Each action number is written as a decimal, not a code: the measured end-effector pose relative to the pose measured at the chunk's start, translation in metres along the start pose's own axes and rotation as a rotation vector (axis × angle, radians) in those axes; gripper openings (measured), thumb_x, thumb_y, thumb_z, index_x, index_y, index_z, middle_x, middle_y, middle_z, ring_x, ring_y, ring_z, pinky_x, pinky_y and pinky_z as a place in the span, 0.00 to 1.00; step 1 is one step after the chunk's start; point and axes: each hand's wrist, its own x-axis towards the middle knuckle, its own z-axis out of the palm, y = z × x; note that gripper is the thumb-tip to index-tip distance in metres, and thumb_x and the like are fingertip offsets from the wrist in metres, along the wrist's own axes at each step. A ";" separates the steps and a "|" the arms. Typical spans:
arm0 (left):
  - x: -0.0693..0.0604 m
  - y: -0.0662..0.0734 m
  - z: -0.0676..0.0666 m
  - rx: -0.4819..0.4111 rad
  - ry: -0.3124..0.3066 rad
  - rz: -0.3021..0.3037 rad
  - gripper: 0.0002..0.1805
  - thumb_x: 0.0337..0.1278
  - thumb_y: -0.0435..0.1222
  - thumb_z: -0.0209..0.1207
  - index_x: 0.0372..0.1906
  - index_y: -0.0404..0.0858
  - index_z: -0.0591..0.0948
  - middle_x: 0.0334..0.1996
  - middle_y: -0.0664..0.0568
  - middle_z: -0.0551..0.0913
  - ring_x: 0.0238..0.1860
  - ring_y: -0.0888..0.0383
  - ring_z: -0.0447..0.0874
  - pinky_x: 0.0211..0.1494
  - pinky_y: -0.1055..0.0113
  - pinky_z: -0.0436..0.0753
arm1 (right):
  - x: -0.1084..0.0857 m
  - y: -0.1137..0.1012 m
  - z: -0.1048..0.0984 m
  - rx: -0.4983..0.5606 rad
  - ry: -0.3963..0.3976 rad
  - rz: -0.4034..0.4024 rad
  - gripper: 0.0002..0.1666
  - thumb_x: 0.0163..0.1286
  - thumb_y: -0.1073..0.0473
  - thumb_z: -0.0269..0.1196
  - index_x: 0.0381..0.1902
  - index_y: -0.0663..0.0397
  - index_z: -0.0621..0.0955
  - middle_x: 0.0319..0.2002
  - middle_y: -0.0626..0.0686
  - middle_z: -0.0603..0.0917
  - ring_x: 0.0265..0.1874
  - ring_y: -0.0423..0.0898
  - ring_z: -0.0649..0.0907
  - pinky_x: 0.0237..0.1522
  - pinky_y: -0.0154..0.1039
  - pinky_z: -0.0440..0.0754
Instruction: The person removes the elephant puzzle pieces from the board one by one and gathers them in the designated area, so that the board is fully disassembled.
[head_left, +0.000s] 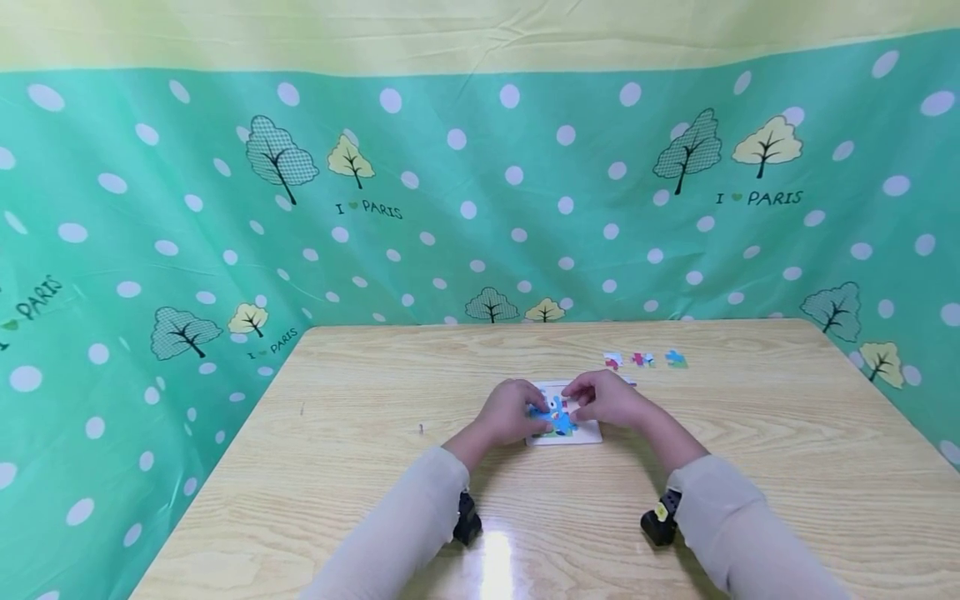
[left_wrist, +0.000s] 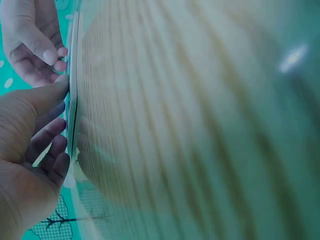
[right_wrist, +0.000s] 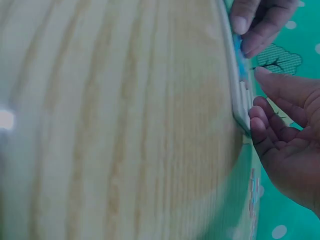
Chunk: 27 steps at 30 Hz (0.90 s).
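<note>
A thin white puzzle board [head_left: 589,433] lies on the table with a blue figure [head_left: 557,419] made of joined pieces on it. My left hand [head_left: 513,411] rests on the left part of the picture, thumb and fingertips touching it. Over the board's right side is my right hand [head_left: 611,398], fingers bent and thumb apart from them. In the right wrist view, that hand [right_wrist: 295,137] shows no piece between thumb and fingers, beside the board's edge [right_wrist: 231,65]. The left wrist view shows the left hand [left_wrist: 30,145] against the board [left_wrist: 74,75]. Both hands hide parts of the picture.
Behind the board lie loose puzzle pieces: a white and red one [head_left: 612,360], red and white ones [head_left: 642,359] and a blue and green one [head_left: 676,359]. A tiny object [head_left: 421,429] is on the wooden table [head_left: 337,500] at left. A patterned green curtain [head_left: 420,200] hangs behind.
</note>
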 end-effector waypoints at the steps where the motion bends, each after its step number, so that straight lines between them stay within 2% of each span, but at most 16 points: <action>1: 0.000 0.000 0.000 0.008 0.001 0.013 0.11 0.57 0.40 0.76 0.40 0.38 0.92 0.48 0.51 0.88 0.55 0.53 0.82 0.67 0.60 0.75 | 0.001 0.000 0.001 -0.004 -0.006 0.000 0.19 0.63 0.71 0.73 0.52 0.66 0.85 0.44 0.54 0.85 0.39 0.48 0.77 0.43 0.40 0.79; 8: -0.002 0.001 -0.004 0.049 -0.017 0.064 0.10 0.60 0.40 0.74 0.39 0.36 0.92 0.49 0.50 0.89 0.56 0.52 0.82 0.66 0.61 0.76 | 0.006 -0.001 0.004 -0.068 -0.032 0.001 0.22 0.63 0.68 0.74 0.54 0.65 0.85 0.42 0.51 0.83 0.38 0.47 0.75 0.42 0.40 0.76; 14: -0.003 0.001 -0.004 0.043 -0.016 0.086 0.10 0.58 0.40 0.75 0.39 0.37 0.92 0.49 0.50 0.89 0.56 0.52 0.82 0.66 0.61 0.76 | 0.008 0.000 0.006 -0.090 -0.034 0.010 0.18 0.63 0.67 0.75 0.51 0.63 0.86 0.39 0.50 0.81 0.37 0.48 0.74 0.41 0.40 0.74; 21: -0.003 0.002 -0.001 0.047 0.022 0.065 0.11 0.53 0.42 0.78 0.34 0.38 0.92 0.45 0.51 0.89 0.53 0.53 0.83 0.64 0.62 0.78 | 0.007 0.000 0.007 -0.083 -0.034 0.019 0.16 0.63 0.68 0.74 0.49 0.63 0.86 0.37 0.51 0.79 0.37 0.48 0.73 0.40 0.40 0.73; 27: -0.001 0.002 0.000 0.015 0.026 0.023 0.12 0.52 0.43 0.79 0.33 0.39 0.92 0.44 0.52 0.89 0.52 0.54 0.83 0.63 0.62 0.78 | 0.006 -0.001 0.006 -0.086 -0.035 0.001 0.16 0.63 0.68 0.74 0.49 0.64 0.85 0.37 0.52 0.78 0.37 0.49 0.72 0.40 0.41 0.72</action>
